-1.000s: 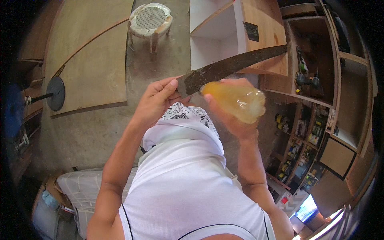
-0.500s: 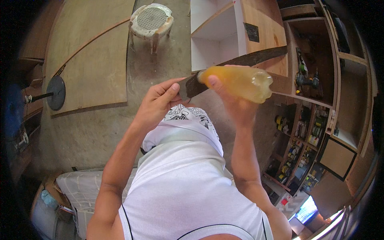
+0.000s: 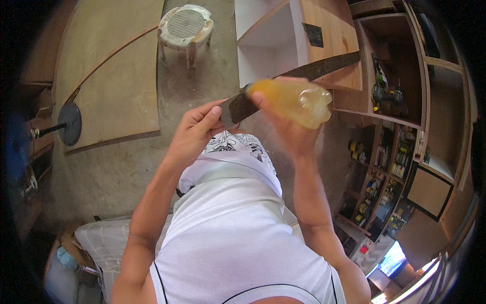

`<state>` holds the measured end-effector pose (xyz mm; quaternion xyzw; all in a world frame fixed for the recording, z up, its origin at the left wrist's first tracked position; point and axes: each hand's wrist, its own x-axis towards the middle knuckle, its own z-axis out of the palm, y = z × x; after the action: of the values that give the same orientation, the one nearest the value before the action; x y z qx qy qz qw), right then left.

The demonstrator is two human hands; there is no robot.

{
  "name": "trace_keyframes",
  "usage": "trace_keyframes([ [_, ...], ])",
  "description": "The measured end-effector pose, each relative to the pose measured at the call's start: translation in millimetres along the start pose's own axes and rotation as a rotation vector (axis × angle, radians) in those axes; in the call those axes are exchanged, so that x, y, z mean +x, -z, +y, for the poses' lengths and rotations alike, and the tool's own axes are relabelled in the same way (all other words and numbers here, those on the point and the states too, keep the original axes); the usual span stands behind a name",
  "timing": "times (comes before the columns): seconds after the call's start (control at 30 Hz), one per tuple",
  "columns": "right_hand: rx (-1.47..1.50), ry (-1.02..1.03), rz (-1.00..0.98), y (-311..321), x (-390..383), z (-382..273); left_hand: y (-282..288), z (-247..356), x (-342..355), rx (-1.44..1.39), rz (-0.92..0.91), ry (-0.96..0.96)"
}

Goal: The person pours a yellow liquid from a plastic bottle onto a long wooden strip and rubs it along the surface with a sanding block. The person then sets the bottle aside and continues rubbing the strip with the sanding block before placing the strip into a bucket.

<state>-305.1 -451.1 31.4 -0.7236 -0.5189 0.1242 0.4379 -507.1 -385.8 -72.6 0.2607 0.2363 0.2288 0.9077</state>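
My left hand [image 3: 195, 129] is closed, thumb over fingers, on the near end of a long dark brown strip [image 3: 334, 67]. The strip runs away to the right, over the side of a wooden cabinet [image 3: 329, 30]. In my right hand [image 3: 293, 134] is a clear plastic bottle [image 3: 301, 101] of cloudy amber liquid, tipped nearly on its side. Its narrow neck points left and lies over the strip, close to my left hand. Whether the mouth touches the strip I cannot tell. The bottle and right hand are slightly blurred.
A worn white stool [image 3: 186, 25] stands ahead on the concrete floor. To the left lies a large plywood sheet [image 3: 116, 76], beside a round dark disc [image 3: 70, 123] on a rod. Shelves at right hold a drill [image 3: 387, 95] and several small items.
The bottle and my right hand have shifted a little to the left over the strip. My left hand keeps its hold on the strip's end. The whole view has moved slightly.
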Motion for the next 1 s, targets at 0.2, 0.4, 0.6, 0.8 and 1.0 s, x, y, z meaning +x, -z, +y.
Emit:
trace_keyframes([
  [0.2, -0.02, -0.105, 0.207, 16, 12, -1, -4, 4, 2, -0.032, -0.016, 0.022],
  [0.4, -0.094, 0.012, 0.093, 5, 4, 8, -6, 4, 2, -0.025, -0.009, 0.009],
  [0.6, -0.066, 0.045, -0.037, 2, -1, 4, -4, 4, 2, 0.01, 0.014, 0.01],
  [0.8, -0.071, 0.038, -0.051, -1, 6, 12, -1, 3, 3, 0.022, 0.01, 0.016],
  [1.0, 0.059, -0.115, 0.319, 5, 29, 7, 0, 1, 8, 0.016, 0.082, 0.014],
])
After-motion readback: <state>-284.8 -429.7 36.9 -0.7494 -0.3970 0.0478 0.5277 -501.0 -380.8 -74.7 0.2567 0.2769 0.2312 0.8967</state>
